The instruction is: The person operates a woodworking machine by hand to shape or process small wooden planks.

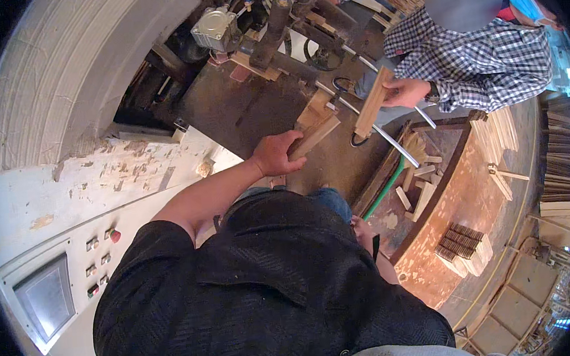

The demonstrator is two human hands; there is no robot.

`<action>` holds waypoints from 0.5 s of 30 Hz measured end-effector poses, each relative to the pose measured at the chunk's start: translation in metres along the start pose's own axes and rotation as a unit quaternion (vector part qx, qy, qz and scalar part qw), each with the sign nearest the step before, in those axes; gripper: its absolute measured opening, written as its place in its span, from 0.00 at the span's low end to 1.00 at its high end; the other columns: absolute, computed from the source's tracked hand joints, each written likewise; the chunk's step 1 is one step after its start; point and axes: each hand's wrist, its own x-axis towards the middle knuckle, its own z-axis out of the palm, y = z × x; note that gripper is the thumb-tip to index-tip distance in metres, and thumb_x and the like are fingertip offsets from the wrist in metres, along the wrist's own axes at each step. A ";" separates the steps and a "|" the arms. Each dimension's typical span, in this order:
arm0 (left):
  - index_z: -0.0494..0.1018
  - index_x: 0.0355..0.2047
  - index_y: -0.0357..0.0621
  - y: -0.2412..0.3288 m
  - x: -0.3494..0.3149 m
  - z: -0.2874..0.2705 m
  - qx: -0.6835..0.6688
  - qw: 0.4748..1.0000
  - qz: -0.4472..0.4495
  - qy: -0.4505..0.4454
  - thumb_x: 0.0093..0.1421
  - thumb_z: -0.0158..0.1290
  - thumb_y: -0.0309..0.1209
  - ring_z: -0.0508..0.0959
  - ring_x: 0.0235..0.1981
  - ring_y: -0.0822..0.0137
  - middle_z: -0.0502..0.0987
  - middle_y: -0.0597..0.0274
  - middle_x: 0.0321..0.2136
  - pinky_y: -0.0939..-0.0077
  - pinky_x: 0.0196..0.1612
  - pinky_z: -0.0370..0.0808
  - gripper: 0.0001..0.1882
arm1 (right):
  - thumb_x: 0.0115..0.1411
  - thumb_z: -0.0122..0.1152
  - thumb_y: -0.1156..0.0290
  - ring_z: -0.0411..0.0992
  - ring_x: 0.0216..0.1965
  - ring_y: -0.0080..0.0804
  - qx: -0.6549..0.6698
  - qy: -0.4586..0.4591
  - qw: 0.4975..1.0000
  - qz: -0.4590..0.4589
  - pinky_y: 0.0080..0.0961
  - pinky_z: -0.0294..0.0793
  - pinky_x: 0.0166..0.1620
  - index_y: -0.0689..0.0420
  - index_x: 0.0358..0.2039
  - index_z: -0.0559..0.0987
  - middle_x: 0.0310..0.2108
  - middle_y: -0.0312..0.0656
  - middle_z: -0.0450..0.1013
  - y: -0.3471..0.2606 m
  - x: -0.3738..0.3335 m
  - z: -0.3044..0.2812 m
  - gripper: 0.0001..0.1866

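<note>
My left hand [276, 153] grips the near end of a short, pale wooden block [315, 138] over the dark machine table [226, 105]. Its thumb and fingers close on opposite sides of the wood. Just beyond lies another piece of wood [313, 111], beside the machine's metal parts. My right hand [360, 228] is low beside my body, mostly hidden behind my dark jacket; its fingers cannot be made out. Across the table, a co-worker's hand [405, 93] holds a longer wooden board [373, 101] upright at a slant.
Two metal rods [398, 146] stick out from the machine toward the right. Offcuts [424, 197] lie in a bin with a green edge [385, 190]. Wooden strips are stacked [464, 247] on a worn brown surface [426, 267]. A control panel [43, 301] stands at my left.
</note>
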 end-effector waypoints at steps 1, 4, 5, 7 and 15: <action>0.67 0.53 0.47 0.000 0.000 0.001 -0.008 1.000 0.005 0.001 0.49 0.63 0.47 0.81 0.40 0.49 0.79 0.51 0.41 0.55 0.43 0.78 0.34 | 0.62 0.52 0.68 0.76 0.36 0.39 0.016 0.034 0.998 0.043 0.34 0.75 0.40 0.55 0.38 0.80 0.34 0.40 0.78 -0.012 -0.012 0.004 0.10; 0.68 0.52 0.47 -0.001 0.000 0.003 -0.022 1.000 0.011 0.002 0.49 0.63 0.47 0.81 0.41 0.49 0.79 0.50 0.41 0.56 0.43 0.78 0.33 | 0.60 0.53 0.68 0.76 0.36 0.43 -0.243 0.063 0.968 0.005 0.36 0.76 0.40 0.56 0.40 0.80 0.34 0.44 0.78 -0.041 -0.041 0.022 0.11; 0.68 0.52 0.47 -0.001 0.001 0.002 -0.020 1.000 0.009 0.012 0.49 0.63 0.47 0.81 0.41 0.49 0.79 0.50 0.41 0.56 0.43 0.78 0.33 | 0.60 0.54 0.68 0.76 0.36 0.44 -0.331 0.068 0.941 0.001 0.36 0.76 0.40 0.56 0.40 0.80 0.35 0.46 0.78 -0.047 -0.045 0.030 0.11; 0.68 0.52 0.47 0.001 -0.001 0.000 -0.012 1.000 0.008 0.010 0.49 0.63 0.47 0.81 0.41 0.49 0.79 0.50 0.41 0.56 0.44 0.78 0.33 | 0.59 0.54 0.68 0.77 0.37 0.46 -0.363 0.071 0.929 -0.020 0.37 0.76 0.40 0.56 0.41 0.80 0.35 0.49 0.78 -0.052 -0.047 0.042 0.12; 0.68 0.53 0.46 0.003 0.001 -0.001 -0.009 1.000 -0.005 0.006 0.49 0.64 0.47 0.81 0.40 0.47 0.79 0.47 0.40 0.56 0.43 0.78 0.34 | 0.56 0.58 0.69 0.78 0.38 0.57 -0.540 0.086 0.835 -0.055 0.42 0.76 0.40 0.58 0.45 0.80 0.36 0.60 0.79 -0.112 -0.049 0.071 0.16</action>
